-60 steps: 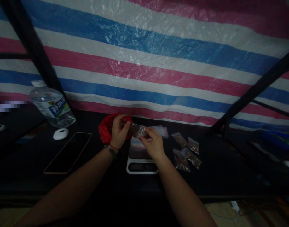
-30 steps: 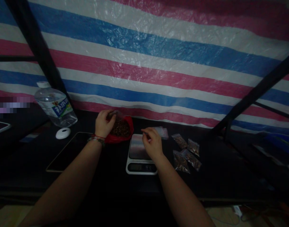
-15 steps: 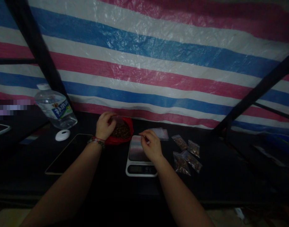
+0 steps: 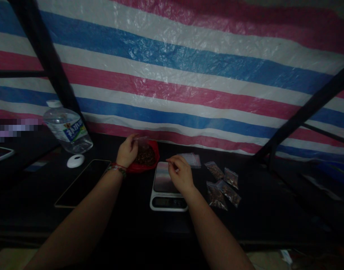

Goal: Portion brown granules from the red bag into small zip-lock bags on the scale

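My left hand point(image 4: 128, 151), with a bracelet at its wrist, pinches a small clear plastic bag point(image 4: 143, 141) by its edge. Under that bag lies an open red bag point(image 4: 157, 150) of small brown pieces point(image 4: 146, 156). My right hand point(image 4: 181, 172) is closed in a pinch above the kitchen scale point(image 4: 162, 179); whether anything tiny is between its fingertips I cannot make out. The scale has a shiny plate, a white frame and a dark display. Behind the right hand, flat clear zip bags point(image 4: 193, 160) lie in a stack.
To the right lie several filled zip bags point(image 4: 217, 195). A tablet point(image 4: 81, 183), a white oval device point(image 4: 75, 161) and a large clear bottle point(image 4: 67, 127) stand or lie at left, with a phone point(image 4: 1, 153) farther out. Striped sheeting point(image 4: 172, 82) hangs behind the black table between dark posts.
My left hand has turned slightly, and the clear bag in it shows more plainly above the brown pieces. The right hand stays nearly still over the scale.
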{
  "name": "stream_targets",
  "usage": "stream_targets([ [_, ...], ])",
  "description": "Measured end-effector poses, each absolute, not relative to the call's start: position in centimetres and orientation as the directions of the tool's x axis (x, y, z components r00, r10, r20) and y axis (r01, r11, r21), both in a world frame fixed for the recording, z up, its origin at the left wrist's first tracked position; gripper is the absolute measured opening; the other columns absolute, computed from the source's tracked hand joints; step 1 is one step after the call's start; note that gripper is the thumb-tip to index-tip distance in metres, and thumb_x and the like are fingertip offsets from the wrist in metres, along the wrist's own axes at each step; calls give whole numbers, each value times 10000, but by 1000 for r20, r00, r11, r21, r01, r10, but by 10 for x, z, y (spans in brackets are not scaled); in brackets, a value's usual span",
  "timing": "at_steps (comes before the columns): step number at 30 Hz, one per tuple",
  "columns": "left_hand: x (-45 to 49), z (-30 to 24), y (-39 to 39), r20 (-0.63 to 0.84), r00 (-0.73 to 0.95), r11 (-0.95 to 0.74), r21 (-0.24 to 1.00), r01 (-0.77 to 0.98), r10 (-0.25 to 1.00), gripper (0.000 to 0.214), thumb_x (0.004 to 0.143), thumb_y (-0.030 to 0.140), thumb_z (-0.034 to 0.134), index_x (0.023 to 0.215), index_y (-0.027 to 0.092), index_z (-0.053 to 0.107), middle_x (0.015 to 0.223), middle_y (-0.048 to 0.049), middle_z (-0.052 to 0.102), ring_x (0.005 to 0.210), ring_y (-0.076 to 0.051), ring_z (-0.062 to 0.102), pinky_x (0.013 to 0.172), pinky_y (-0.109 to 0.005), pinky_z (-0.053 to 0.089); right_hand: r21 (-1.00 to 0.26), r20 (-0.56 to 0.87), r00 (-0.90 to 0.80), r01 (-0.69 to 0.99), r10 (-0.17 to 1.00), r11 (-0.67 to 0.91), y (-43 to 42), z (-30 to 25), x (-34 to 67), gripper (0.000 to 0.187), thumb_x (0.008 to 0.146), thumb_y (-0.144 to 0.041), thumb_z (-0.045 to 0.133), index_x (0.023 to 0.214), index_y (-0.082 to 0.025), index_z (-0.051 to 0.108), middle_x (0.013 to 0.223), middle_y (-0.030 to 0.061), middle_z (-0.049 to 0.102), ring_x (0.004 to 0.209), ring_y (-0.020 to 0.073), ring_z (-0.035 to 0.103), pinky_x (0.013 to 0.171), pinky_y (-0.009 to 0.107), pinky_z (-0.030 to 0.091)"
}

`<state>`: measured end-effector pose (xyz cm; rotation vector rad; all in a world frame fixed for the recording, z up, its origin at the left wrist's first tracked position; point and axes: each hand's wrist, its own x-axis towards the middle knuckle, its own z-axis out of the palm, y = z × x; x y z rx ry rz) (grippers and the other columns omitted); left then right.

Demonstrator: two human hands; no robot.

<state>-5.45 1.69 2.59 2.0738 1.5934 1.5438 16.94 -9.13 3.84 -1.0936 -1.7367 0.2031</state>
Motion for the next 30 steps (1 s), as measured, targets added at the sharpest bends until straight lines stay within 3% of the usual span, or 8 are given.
stream_targets([
  [4,-60,29,15,723,-150,-460,570,681,675,361,843,237,435,1157,152,592,1048,-99,665,913,-220,636,829,-321,475,-589,668,-60,567,742,575,-91,37,170,225,805,-105,495,903,-193,678,889,56,637,820,150,612,662,250,511],
  [9,-60,29,14,726,-152,-439,553,709,670,356,834,246,458,1147,150,600,979,-88,675,866,-215,639,811,-316,479,-606,659,-59,550,750,575,-90,36,169,223,807,-106,495,901,-184,681,881,57,634,792,144,608,640,243,502],
  [14,-60,30,13,797,-214,-433,507,746,565,349,830,240,441,1122,131,598,1044,-107,656,945,-220,622,861,-325,465,-600,655,-64,561,753,570,-90,37,170,212,814,-125,494,901,-192,675,884,54,638,822,150,609,676,253,508],
  [21,-58,31,14,626,-8,-366,467,805,780,373,811,250,439,1112,153,635,1002,-96,690,886,-230,642,807,-313,472,-600,630,-78,582,772,549,-92,38,169,213,826,-135,485,899,-202,673,877,48,641,811,150,605,663,250,503],
  [25,-61,30,14,590,48,-381,456,804,806,325,785,252,454,999,166,684,949,-80,709,848,-224,647,779,-298,474,-599,630,-76,585,773,546,-92,39,170,214,828,-138,485,906,-195,675,887,50,645,822,150,609,682,253,505],
  [30,-64,28,14,640,-44,-398,528,751,767,299,765,228,454,922,168,701,860,-49,714,775,-198,648,736,-275,472,-595,633,-72,592,771,544,-91,39,170,215,822,-133,484,898,-191,677,882,52,650,835,155,609,695,260,504],
])
